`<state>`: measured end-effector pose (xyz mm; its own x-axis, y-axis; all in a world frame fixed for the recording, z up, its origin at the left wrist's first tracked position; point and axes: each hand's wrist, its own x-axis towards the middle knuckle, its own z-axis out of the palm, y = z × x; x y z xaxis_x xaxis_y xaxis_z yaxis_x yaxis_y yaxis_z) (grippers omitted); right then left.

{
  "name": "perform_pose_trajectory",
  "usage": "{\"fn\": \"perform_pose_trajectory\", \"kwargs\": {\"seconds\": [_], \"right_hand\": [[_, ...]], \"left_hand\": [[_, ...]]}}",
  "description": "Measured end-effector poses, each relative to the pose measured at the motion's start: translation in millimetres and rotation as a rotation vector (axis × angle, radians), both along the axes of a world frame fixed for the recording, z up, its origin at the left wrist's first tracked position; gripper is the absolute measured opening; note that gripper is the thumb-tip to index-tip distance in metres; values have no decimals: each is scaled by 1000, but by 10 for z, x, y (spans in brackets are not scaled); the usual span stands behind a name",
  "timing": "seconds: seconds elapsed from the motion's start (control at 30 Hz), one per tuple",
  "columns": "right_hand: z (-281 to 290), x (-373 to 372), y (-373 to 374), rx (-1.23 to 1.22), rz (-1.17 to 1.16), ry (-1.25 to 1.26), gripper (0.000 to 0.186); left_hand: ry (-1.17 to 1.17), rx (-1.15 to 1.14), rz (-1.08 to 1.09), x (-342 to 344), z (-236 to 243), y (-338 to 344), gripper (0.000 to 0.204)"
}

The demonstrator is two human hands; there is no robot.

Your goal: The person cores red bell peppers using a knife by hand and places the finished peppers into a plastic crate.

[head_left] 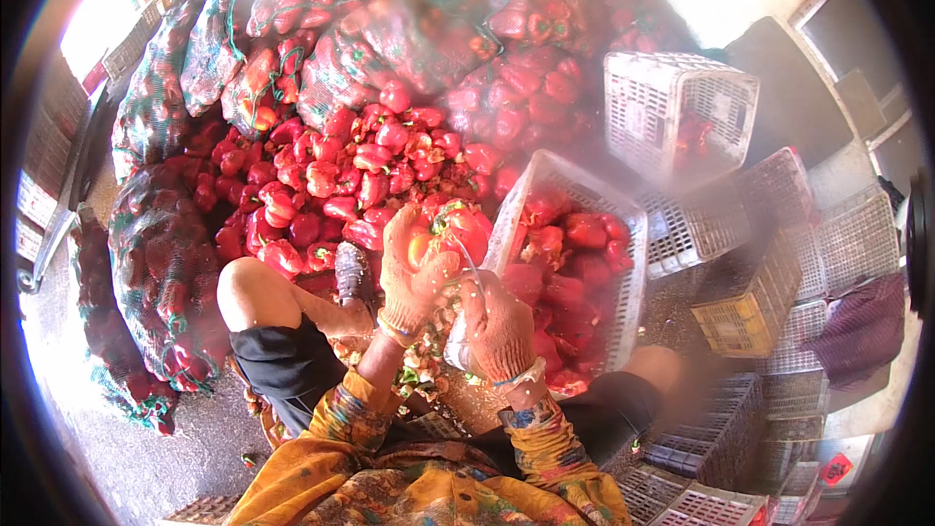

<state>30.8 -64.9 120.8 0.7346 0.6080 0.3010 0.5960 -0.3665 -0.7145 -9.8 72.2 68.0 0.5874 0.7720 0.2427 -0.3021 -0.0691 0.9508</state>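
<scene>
My left hand (411, 278), in an orange knit glove, is closed around a red bell pepper (471, 232) with its green stem end toward the right. My right hand (501, 333), gloved alike, grips a thin curved metal tool (468, 261) whose tip is at the pepper; the handle is hidden in the fingers. Green and pale pepper scraps (421, 370) lie below, between my legs. Just right of my hands is a white plastic crate (638, 268) with red peppers (570, 287) in it. Ahead spreads a heap of loose red peppers (326, 175).
Full mesh sacks (166, 263) stand at the left, and more mesh sacks of peppers (390, 39) are piled behind the heap. A white crate (633, 112) rests on its side at the far right. A yellow crate (745, 302) and dark crates (706, 429) stand along the right.
</scene>
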Motion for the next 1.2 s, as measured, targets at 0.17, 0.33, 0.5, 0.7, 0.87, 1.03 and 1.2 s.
{"fn": "perform_pose_trajectory", "kwargs": {"seconds": [0.17, 0.33, 0.5, 0.7, 0.87, 1.03, 1.2], "right_hand": [[138, -12, -63, -187, 5, -81, 24], [291, -113, -10, -406, -65, -63, 28], [150, -237, -213, -460, -109, -2, 32], [-424, -298, -844, -492, -115, 7, 26], [-486, -204, -1069, 21, -320, 428, 30], [-84, 90, -803, 207, 29, 847, 70], [-418, 114, -942, 34, 18, 670, 74]], "left_hand": [[-6, 114, 20, -1, 12, -57, 77], [-169, -323, -62, -54, 274, -248, 59], [-128, -372, -147, -131, 136, -366, 55], [-183, -696, -243, -193, -58, -281, 49], [-72, -691, -344, -188, -195, -356, 62], [261, -198, -533, -166, -71, -553, 83], [416, -31, -604, -210, 43, -581, 88]]}}
